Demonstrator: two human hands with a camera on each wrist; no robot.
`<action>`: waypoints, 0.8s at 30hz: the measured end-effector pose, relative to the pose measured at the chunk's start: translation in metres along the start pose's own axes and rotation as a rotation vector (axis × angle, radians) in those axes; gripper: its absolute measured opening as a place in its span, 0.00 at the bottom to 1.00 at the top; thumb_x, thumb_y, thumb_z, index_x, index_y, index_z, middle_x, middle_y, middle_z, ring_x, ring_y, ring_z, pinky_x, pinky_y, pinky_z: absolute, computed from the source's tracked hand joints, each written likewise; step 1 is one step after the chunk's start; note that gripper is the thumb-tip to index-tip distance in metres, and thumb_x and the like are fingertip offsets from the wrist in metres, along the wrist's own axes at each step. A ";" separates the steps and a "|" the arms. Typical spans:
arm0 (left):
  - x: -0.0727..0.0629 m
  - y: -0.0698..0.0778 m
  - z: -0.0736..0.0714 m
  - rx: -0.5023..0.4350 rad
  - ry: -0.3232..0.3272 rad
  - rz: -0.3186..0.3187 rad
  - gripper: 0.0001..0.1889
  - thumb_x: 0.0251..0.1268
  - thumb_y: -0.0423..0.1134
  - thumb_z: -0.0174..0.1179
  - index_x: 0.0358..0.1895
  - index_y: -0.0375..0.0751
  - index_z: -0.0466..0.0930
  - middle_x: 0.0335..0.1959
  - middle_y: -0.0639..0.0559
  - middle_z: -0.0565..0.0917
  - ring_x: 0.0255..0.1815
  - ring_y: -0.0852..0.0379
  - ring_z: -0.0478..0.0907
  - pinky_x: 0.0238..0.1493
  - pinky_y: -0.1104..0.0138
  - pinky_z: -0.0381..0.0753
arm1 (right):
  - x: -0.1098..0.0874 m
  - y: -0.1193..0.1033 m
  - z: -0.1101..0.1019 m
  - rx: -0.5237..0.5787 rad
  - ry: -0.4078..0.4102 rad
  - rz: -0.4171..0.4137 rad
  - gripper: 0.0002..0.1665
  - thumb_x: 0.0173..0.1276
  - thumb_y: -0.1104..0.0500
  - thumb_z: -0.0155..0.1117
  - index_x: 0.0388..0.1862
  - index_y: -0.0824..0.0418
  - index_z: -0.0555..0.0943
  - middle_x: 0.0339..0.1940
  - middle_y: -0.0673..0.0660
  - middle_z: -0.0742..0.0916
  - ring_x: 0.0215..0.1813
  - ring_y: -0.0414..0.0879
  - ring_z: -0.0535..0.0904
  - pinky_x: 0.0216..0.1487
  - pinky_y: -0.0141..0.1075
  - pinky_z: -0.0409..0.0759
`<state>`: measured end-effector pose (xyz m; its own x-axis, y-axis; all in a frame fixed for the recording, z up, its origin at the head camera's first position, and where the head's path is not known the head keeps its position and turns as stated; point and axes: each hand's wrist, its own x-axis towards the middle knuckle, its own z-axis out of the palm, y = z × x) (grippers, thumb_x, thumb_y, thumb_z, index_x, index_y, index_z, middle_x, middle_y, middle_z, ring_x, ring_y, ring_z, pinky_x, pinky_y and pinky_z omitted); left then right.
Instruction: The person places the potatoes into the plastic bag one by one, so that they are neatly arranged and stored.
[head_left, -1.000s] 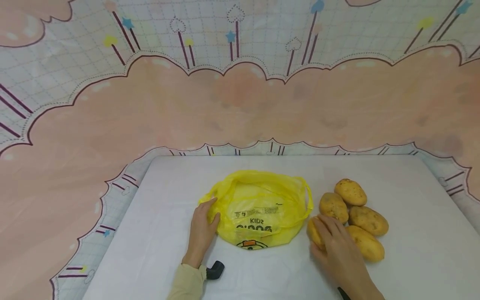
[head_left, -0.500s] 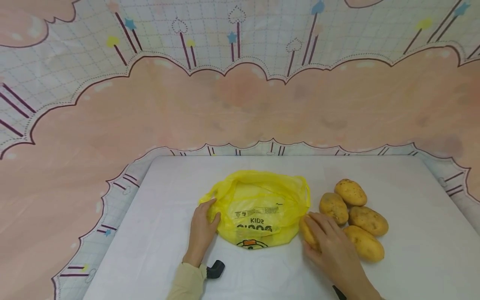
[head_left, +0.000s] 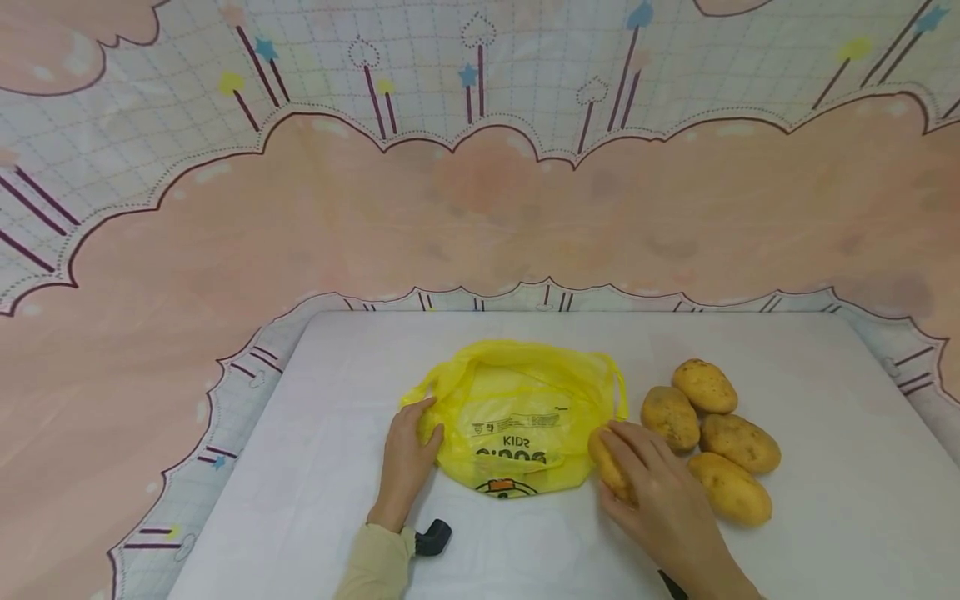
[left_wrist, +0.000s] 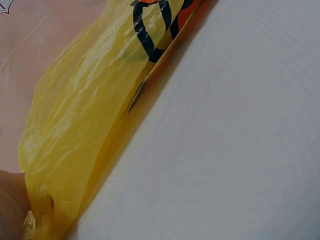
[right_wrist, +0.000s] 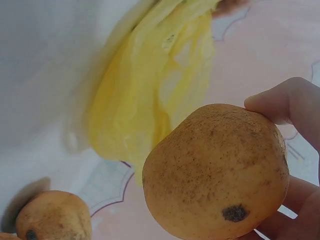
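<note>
Potato [right_wrist: 216, 172], right grip [head_left: 663, 496], long axis slanting leftward

One Wide View, Two Close

From the head, we look forward and down, well back from the fingers [head_left: 633, 442] of the left hand [head_left: 405, 457] and right hand [head_left: 663, 492]. At the left wrist, we look closely along the yellow bag [left_wrist: 82, 110] beside the fingers. At the right wrist, we face the potato [right_wrist: 215, 172] in the fingers, very near. The head view shares it; all three share the bag.
</note>
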<state>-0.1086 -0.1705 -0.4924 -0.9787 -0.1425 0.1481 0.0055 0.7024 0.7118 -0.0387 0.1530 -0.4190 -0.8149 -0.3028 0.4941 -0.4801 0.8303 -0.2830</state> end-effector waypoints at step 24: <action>-0.001 0.002 -0.003 0.014 -0.021 -0.003 0.23 0.66 0.35 0.63 0.64 0.38 0.75 0.62 0.41 0.78 0.65 0.42 0.71 0.69 0.49 0.69 | 0.027 -0.013 0.016 0.095 0.022 -0.168 0.35 0.49 0.59 0.74 0.60 0.59 0.80 0.60 0.56 0.82 0.60 0.50 0.77 0.54 0.45 0.83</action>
<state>-0.1074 -0.1707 -0.4892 -0.9828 -0.1301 0.1308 -0.0006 0.7114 0.7028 -0.0596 0.1268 -0.4157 -0.7135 -0.4224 0.5590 -0.6384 0.7207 -0.2703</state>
